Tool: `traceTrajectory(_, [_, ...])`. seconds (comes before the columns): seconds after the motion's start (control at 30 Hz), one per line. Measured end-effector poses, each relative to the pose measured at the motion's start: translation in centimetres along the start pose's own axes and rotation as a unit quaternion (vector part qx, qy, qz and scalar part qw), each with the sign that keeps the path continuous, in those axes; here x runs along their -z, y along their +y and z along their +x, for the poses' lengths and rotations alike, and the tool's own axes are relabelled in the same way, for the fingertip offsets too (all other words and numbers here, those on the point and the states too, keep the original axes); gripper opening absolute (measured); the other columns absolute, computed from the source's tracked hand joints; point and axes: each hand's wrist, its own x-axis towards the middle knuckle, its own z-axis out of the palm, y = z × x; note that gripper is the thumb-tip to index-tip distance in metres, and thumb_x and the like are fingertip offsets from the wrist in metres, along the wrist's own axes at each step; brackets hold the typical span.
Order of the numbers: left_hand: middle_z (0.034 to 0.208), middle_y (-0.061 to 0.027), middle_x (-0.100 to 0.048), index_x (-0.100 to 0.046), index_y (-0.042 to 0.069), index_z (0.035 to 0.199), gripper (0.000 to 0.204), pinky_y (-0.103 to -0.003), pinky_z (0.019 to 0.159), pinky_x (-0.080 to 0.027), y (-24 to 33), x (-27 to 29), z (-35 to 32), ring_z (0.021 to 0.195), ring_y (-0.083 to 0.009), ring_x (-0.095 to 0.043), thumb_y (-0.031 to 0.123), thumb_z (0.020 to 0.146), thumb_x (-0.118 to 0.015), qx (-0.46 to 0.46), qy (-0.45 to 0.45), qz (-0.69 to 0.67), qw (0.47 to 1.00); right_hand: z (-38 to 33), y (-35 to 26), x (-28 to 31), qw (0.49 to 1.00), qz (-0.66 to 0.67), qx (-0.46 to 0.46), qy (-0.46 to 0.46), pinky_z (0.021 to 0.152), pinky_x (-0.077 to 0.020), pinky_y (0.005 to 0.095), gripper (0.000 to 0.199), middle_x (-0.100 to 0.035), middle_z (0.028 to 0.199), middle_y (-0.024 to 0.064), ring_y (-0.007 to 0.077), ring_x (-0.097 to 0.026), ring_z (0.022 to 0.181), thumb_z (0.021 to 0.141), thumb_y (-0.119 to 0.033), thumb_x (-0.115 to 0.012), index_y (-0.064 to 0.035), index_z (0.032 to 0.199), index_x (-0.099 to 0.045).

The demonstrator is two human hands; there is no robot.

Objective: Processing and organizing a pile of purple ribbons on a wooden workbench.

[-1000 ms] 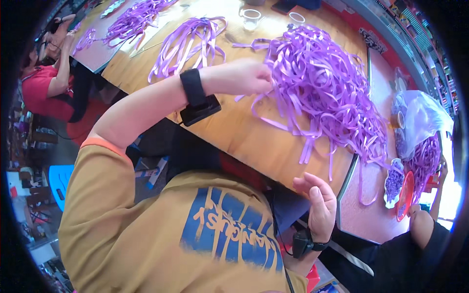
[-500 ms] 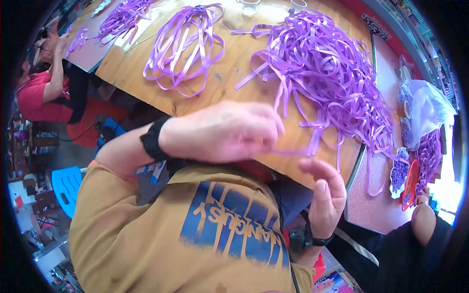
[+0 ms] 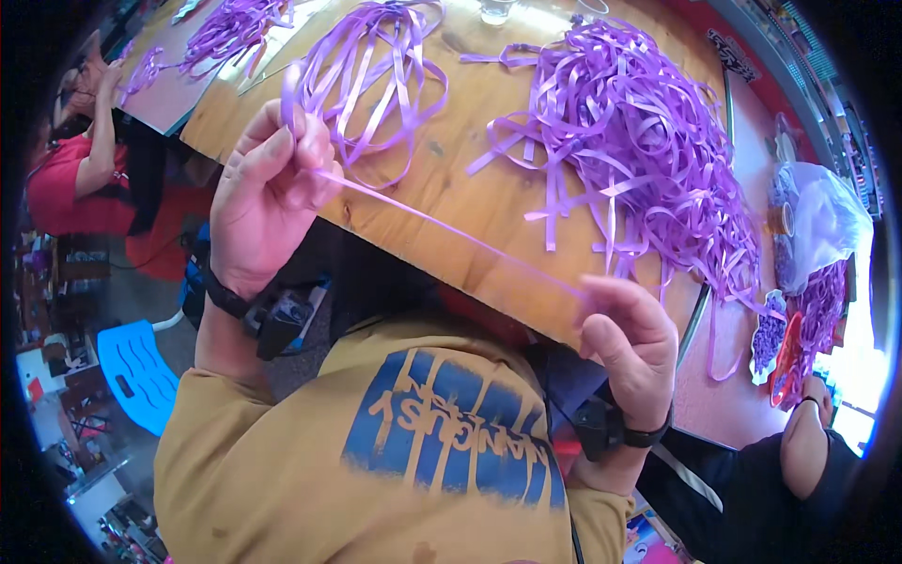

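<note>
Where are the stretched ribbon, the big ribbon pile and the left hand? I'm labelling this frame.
Stretched ribbon [image 3: 451,228]: head view, the middle of the taut span between the hands.
Ribbon pile [image 3: 648,150]: head view, the centre of the tangled purple heap.
Left hand [image 3: 268,202]: head view, the back of the hand.

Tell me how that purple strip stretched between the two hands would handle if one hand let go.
The strip looks thin and flat, so it would probably flop. It runs straight only because the left hand and right hand pull it taut. Likely very light; strips in the pile curl loosely and dangle over the table edge.
</note>
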Motion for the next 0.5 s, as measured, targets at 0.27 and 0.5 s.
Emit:
traceTrajectory(0.27, [0.080,0.0007,-0.047,-0.048,0.000,0.109,0.021,-0.024,0.062,-0.033,1.3,4.6,1.0,0.059,-0.0051,-0.039,0.008,0.089,-0.046,-0.026,0.057,-0.177,0.982,-0.4,-0.7,1.2,0.960,-0.201,0.172,0.087,0.062,-0.0397,0.0204,0.022,-0.056,0.076,0.0048,0.0098,-0.050,0.067,0.074,0.001,-0.064,0.0030,0.096,-0.062])
traceTrajectory(0.5, [0.084,-0.0013,-0.054,-0.045,-0.002,0.121,0.033,-0.022,0.060,-0.033,1.9,7.2,0.2,0.061,-0.0053,-0.041,0.008,0.090,-0.048,-0.051,0.114,-0.087,0.988,-2.2,-1.0,2.8,0.962,-0.061,0.214,0.159,0.058,-0.0344,0.0189,0.011,-0.054,0.076,0.0037,0.0083,-0.046,0.064,0.076,0.001,-0.061,0.0034,0.087,-0.060])
